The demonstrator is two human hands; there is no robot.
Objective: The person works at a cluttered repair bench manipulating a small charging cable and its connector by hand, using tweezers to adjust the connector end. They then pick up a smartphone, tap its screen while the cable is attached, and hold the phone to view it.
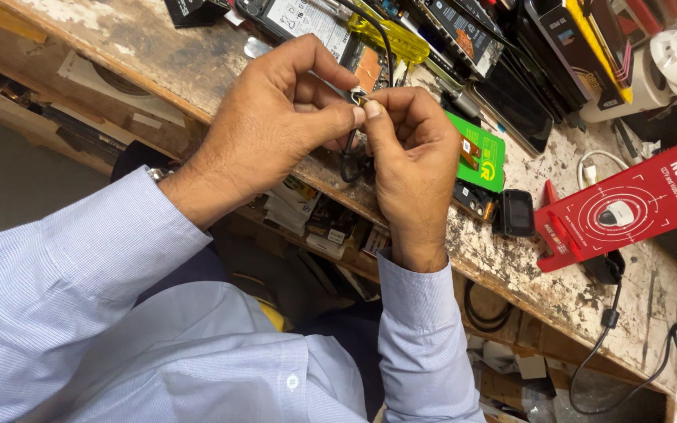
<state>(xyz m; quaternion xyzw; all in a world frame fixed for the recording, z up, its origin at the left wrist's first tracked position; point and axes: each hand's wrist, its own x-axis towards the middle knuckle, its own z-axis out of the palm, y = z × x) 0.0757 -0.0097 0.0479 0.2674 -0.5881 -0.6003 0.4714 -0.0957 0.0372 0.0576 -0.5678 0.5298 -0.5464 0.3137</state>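
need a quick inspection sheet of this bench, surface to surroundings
surface: worn wooden bench, paint chipped and stained
job's things: small metal connector on a black cable, pinched between both hands
clutter: green card, red box, yellow-handled tool, small black device, white round unit
grippers: left hand and right hand meet at the connector, fingertips closed on it
cables: white cable; black lead hangs off the bench edge
surroundings: open shelf below, stuffed with boxes
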